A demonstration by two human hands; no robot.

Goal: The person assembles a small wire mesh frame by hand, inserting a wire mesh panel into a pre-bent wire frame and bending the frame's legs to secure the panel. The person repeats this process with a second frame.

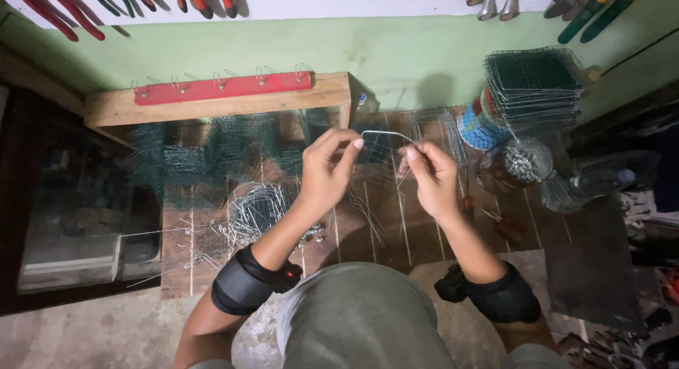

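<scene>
A slatted wooden bench (pixel 438 231) stands against a green wall. Above it, the left hand (pixel 327 172) and right hand (pixel 433 178) each pinch one end of a bent wire (pixel 387 134). The wire appears light, thin and springy; grip near the ends.

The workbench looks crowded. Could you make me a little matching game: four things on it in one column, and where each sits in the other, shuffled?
Things:
1. bent wire
2. stack of mesh squares
3. red strip with hooks
4. heap of wire pieces

Places:
A. on the wooden beam at the back
B. far right of the bench, by the wall
C. between the left hand and right hand
D. on the bench, left of the left forearm

Pairs: 1-C, 2-B, 3-A, 4-D
</scene>
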